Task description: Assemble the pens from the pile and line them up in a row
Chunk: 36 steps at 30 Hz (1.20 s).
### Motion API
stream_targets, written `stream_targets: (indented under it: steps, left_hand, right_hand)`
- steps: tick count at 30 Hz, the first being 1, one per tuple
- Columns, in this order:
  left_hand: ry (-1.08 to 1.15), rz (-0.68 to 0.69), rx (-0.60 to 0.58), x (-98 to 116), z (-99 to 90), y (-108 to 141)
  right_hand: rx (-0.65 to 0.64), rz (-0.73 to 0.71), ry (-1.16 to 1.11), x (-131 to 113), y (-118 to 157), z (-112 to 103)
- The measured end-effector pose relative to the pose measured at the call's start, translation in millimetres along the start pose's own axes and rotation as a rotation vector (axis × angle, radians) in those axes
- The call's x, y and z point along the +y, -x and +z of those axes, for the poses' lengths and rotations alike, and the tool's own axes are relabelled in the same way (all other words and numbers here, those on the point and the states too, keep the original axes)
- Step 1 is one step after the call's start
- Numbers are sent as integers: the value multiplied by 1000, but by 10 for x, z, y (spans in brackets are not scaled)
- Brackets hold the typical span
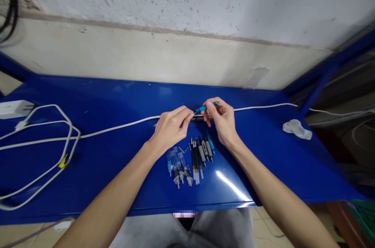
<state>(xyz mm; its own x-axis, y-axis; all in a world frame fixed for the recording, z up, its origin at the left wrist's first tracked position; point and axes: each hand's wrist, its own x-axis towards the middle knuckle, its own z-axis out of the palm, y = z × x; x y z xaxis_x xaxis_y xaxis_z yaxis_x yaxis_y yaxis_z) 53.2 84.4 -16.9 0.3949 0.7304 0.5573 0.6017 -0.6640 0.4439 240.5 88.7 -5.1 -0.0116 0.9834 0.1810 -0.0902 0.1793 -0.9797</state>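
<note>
Right hand point(225, 122) grips the teal pen point(202, 109), mid-frame; left hand point(171, 125) pinched closed near its end, contents unclear. I'd keep wrists steady, pinch light, low over the desk point(263, 131).

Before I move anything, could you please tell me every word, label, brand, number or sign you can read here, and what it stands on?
No text can be read in this view.
White power adapter: no readable marking.
Blue pen piece in the right hand, and the clear pen barrels: too small to tell.
Yellow tag on the cable: too small to tell.
</note>
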Motion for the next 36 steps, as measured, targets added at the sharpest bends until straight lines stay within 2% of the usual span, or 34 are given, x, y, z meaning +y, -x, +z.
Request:
stream_targets:
  steps: [5,16,24,30,32,36]
  left_hand:
    - [7,0,-7,-5,-19,-1]
    - [16,39,32,-11,1,-21]
    - [18,22,30,9,-14,-19]
    - [24,-7,43,12,4,-17]
    - [5,-30,30,8,-7,-21]
    - [-36,-83,-69,28,-54,-38]
  right_hand:
    - [-39,23,-46,-5,14,13]
    - [51,-19,-37,-13,29,33]
    - [-26,21,-41,-13,-1,-2]
    - [-63,-5,-34,-19,16,10]
    - [-77,-21,-9,-21,16,3]
    - [-87,-51,70,-24,13,-28]
